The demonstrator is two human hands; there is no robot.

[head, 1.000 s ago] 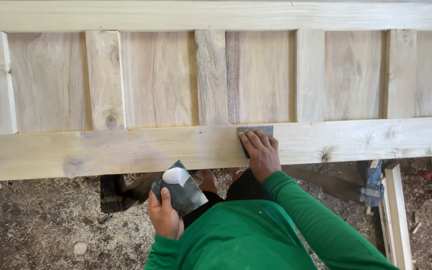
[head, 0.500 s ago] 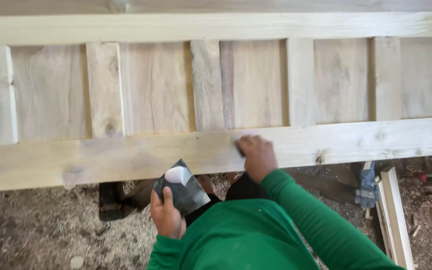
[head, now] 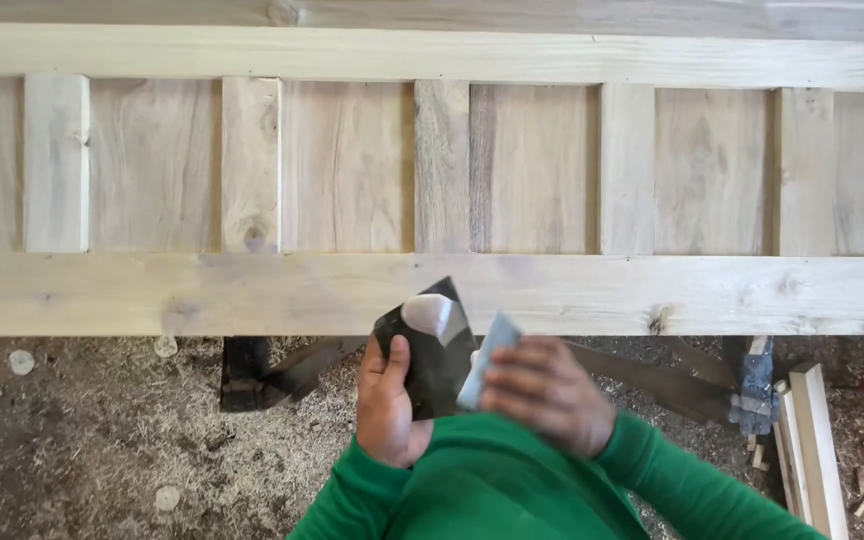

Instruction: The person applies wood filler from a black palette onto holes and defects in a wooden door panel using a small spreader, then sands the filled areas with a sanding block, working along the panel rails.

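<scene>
Off the pale wooden panelled frame [head: 432, 290] right now, grey smears unsanded on its lower rail. Left hand [head: 390, 408] gripping dark putty-loaded sheet [head: 434, 345]; right hand [head: 544, 392] fingers pinching small grey sanding pad [head: 487, 358].

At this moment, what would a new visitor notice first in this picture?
First, the long pale wooden panel frame filling the upper half, with upright slats between two rails. Below it, the left hand holds a dark folded sheet with a pale paste blob, and the blurred right hand holds a small grey blade against it.
</scene>
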